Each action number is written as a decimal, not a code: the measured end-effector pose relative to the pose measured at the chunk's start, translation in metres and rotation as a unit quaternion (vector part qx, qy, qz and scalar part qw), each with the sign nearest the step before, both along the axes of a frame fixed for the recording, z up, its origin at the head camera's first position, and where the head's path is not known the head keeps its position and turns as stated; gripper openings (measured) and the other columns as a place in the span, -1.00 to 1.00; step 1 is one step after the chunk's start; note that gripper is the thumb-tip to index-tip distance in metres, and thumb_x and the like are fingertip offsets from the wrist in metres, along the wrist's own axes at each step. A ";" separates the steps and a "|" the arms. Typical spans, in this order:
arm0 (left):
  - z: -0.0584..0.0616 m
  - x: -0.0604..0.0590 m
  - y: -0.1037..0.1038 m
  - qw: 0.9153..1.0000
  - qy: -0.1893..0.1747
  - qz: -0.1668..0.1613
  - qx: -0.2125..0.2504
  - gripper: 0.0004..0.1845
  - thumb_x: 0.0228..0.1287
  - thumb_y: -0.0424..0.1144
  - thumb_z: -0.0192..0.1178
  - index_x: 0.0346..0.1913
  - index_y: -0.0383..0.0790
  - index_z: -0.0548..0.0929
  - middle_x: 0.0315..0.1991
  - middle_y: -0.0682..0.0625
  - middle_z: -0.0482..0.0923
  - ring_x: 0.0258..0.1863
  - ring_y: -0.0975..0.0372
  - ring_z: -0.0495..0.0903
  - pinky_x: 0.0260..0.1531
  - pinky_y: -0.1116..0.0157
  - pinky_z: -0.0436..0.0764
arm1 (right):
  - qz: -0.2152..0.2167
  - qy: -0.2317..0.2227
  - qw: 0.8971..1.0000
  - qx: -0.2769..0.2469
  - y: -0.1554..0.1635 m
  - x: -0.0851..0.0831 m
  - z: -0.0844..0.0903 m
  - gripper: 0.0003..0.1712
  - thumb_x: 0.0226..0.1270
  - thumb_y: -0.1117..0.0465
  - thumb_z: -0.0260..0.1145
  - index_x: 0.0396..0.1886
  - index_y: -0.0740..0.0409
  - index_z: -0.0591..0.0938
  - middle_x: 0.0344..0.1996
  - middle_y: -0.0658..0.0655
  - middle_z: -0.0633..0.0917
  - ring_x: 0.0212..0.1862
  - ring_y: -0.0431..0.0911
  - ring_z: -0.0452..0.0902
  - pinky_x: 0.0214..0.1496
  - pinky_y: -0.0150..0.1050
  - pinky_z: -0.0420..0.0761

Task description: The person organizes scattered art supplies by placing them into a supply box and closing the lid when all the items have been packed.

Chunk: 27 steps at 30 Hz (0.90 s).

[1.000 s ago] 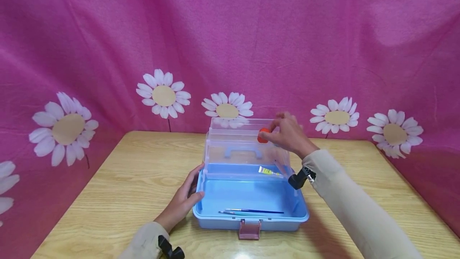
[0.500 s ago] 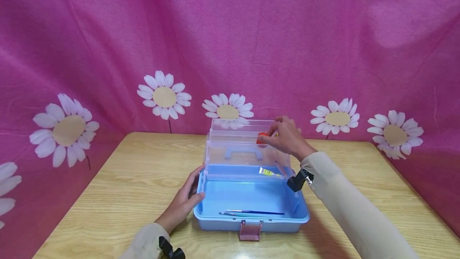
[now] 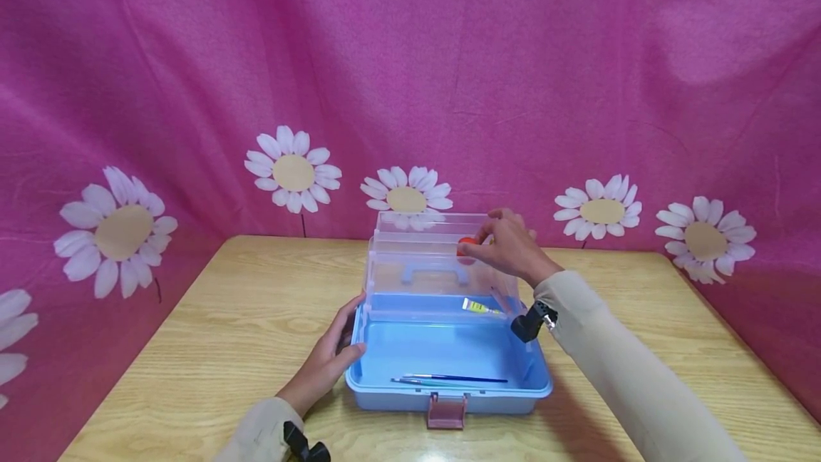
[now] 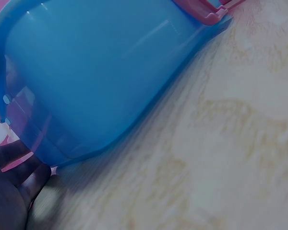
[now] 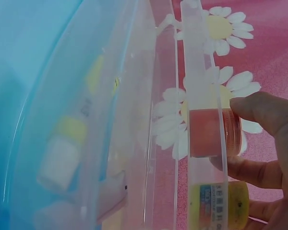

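Left hand (image 3: 330, 351) grips box (image 3: 385, 401) by left edge. Right hand (image 3: 509, 244) pinches red jar (image 5: 205, 132) near tray (image 3: 410, 242)'s right end — placing, apparently; next calls for gentle release.

Even light, glare on the near tabletop (image 3: 385, 440), shadow right of the box (image 3: 385, 401); left wrist view dim, blurred.

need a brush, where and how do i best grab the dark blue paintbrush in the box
Probably pinch the dark blue paintbrush by its handle's right end, from above: it lies flat near the front wall of the blue box, the teal paintbrush close beside its left half.
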<state>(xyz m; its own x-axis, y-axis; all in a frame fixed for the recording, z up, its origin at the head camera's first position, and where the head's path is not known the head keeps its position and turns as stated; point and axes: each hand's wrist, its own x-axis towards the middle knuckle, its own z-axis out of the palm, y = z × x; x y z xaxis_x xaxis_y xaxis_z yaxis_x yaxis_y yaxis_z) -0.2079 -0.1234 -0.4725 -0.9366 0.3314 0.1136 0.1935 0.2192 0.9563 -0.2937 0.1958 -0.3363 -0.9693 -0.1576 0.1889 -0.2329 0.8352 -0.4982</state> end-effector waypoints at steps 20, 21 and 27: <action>0.001 0.000 0.001 1.000 -0.004 -0.001 -0.003 -0.30 0.41 -0.20 0.04 0.46 0.42 0.02 0.51 0.09 -0.01 0.48 0.10 0.05 0.40 0.01 0.12 | -0.011 -0.019 1.000 -0.019 -0.002 -0.003 -0.003 -0.59 0.09 -0.16 0.45 -0.49 0.10 0.67 0.33 0.28 0.33 0.39 0.17 0.04 0.27 0.35 0.01; 0.002 0.000 0.001 1.000 -0.004 -0.001 -0.003 -0.30 0.41 -0.20 0.04 0.46 0.42 0.03 0.51 0.09 0.00 0.48 0.11 0.05 0.40 0.02 0.12 | -0.009 -0.019 1.000 -0.020 -0.001 -0.003 -0.002 -0.59 0.08 -0.17 0.45 -0.49 0.10 0.68 0.32 0.28 0.33 0.39 0.18 0.04 0.27 0.36 0.01; 0.002 0.000 0.000 1.000 -0.008 0.000 0.000 -0.30 0.41 -0.20 0.04 0.45 0.43 0.03 0.51 0.08 0.00 0.48 0.11 0.04 0.40 0.02 0.11 | 0.008 -0.025 0.999 -0.035 0.004 -0.001 0.000 -0.52 0.10 -0.25 0.40 -0.43 0.09 0.70 0.34 0.30 0.31 0.39 0.20 0.02 0.26 0.42 -0.03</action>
